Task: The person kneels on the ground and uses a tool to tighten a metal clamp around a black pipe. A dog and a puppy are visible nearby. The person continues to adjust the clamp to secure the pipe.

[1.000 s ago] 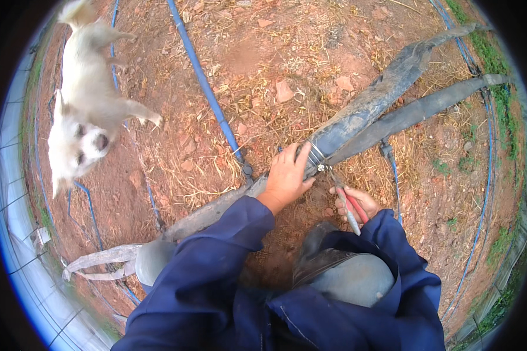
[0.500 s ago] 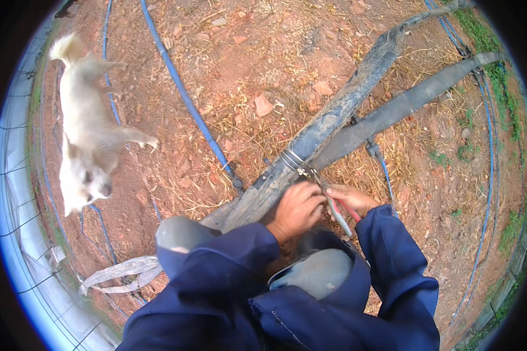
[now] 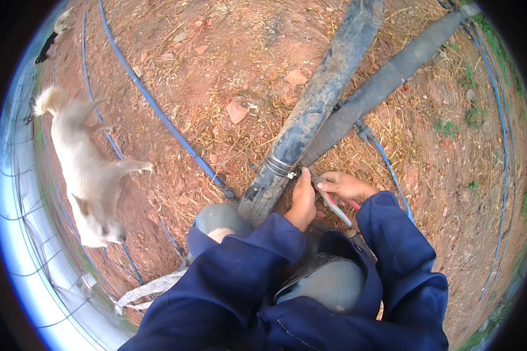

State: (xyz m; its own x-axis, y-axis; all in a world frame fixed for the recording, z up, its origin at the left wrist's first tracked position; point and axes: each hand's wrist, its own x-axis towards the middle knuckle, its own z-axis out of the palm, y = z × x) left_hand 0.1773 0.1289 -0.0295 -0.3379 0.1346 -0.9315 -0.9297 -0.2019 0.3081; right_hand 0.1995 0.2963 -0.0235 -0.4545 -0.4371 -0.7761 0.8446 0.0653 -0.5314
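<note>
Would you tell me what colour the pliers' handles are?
Red, on the pliers in the right hand, head view.

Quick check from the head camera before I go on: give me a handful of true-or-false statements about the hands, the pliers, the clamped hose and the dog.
1. The right hand holds red-handled pliers. True.
2. The left hand rests on the ground well away from the wide dark hose. False: it is at the hose, right beside the metal clamp bands.
3. The light-coloured dog stands on the person's left. True.
4. The dog is lying across the wide hose. False: it stands on red soil apart from the hose, beyond the thin blue pipe.
5. A second dark hose runs beside the wide one. True.
</note>
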